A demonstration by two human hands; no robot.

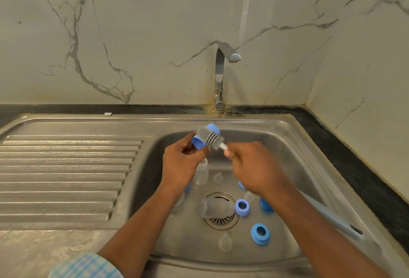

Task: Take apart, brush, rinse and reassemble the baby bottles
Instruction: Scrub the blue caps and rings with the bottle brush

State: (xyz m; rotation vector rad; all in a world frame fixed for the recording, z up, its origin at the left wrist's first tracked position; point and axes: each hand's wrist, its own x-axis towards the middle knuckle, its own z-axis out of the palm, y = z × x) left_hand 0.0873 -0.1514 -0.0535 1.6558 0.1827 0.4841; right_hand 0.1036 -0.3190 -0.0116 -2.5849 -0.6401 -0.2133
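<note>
While the left hand (180, 162) curls its fingers round a blue bottle cap (199, 141) above the steel sink (287, 156), the right hand (254, 167) grips the bottle brush (210, 137), bristles against the cap. A clear bottle (215, 208) lies over the drain; grey-veined marble wall (132, 34) behind.

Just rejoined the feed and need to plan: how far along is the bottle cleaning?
Taking apart looks done: a clear bottle, blue collar rings and nipples lie separate in the sink. In hand: the left hand holds a blue cap while the right hand holds the grey bottle brush against it. Left: rinsing, since the faucet shows no water, and reassembly. Which loose parts are already brushed I cannot tell.
</note>
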